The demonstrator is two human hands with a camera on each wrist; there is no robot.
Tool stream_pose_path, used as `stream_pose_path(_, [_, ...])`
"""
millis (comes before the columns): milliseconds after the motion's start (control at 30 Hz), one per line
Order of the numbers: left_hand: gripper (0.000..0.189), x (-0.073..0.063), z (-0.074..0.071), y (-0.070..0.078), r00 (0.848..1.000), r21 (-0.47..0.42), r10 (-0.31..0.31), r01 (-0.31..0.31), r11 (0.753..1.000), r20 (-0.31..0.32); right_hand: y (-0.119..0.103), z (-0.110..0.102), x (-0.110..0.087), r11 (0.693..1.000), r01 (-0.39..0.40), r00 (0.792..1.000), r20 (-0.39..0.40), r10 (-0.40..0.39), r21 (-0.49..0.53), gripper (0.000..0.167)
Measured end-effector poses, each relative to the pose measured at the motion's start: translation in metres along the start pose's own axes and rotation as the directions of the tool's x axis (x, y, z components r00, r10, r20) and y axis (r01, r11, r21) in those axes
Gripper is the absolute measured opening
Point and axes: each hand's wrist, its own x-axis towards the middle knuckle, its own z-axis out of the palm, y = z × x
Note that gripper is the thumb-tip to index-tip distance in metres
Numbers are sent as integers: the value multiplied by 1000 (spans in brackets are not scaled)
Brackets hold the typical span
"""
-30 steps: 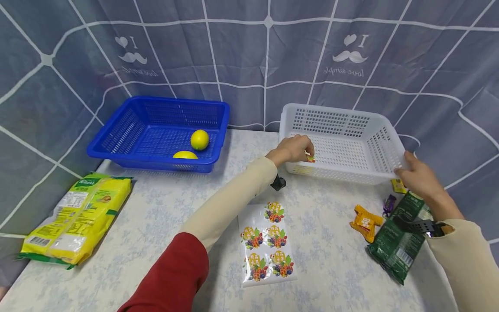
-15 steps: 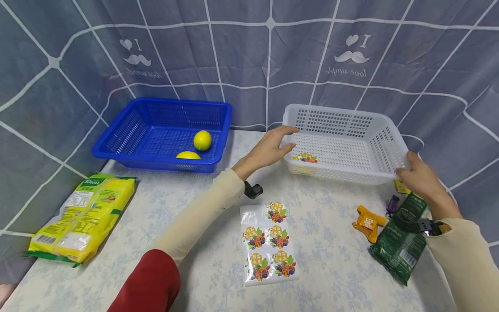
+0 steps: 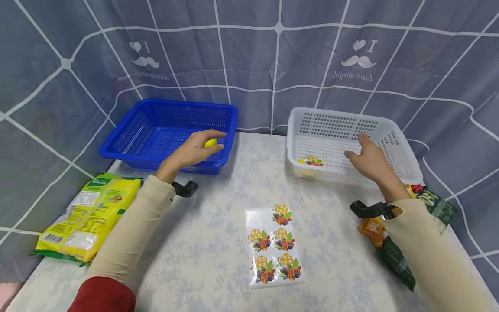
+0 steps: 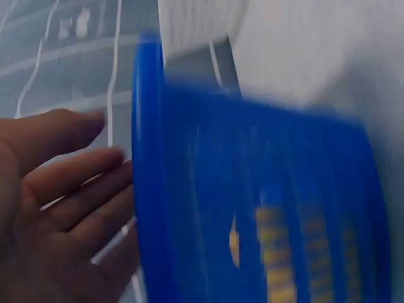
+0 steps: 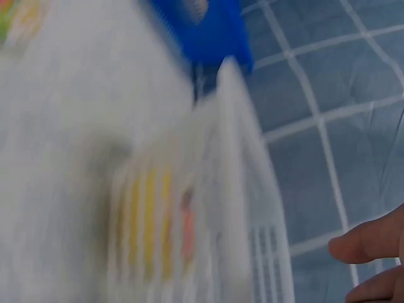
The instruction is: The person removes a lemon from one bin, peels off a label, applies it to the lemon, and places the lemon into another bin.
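My left hand [image 3: 192,149] hovers over the front right part of the blue basket [image 3: 187,113], fingers spread and thumb apart, holding nothing. A yellow lemon [image 3: 211,142] shows just behind those fingers; the hand hides the other yellow fruit. In the left wrist view, the fingers [image 4: 76,180] lie just inside the blue rim. My right hand [image 3: 368,158] reaches over the white basket [image 3: 339,119] with thumb and forefinger apart, gripping nothing. A fruit-print sticker [image 3: 312,160] sits at that basket's front left corner.
A sheet of fruit stickers [image 3: 274,247] lies on the table between the arms. A yellow Knorr bag [image 3: 87,216] is at the left. Near the right forearm lie an orange-wrapped snack [image 3: 372,229] and a dark green packet [image 3: 395,262]. A grey curtain [image 3: 249,56] hangs behind.
My left hand has released the fruit sticker in the white basket and swung left to the blue one. My right hand has let go of the white basket's right rim and moved inward over it.
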Motion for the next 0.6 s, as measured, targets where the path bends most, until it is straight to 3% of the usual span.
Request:
stream_pose_path(133, [46, -15, -26, -19, 992, 83, -102, 95, 992, 77, -45, 15, 9, 995, 53, 998, 22, -55, 87, 73])
stream_pose_path(267, [46, -21, -45, -34, 970, 183, -178, 148, 972, 163, -90, 43, 15, 968, 168, 985, 16, -173, 185, 66])
stream_pose_path(400, [49, -22, -51, -46, 942, 199, -228, 181, 963, 246, -131, 89, 18, 917, 246, 957, 69, -281, 313, 62])
stream_pose_path(600, [52, -21, -54, -57, 902, 210, -291, 233, 950, 319, -183, 148, 17, 878, 247, 921, 183, -345, 409, 72])
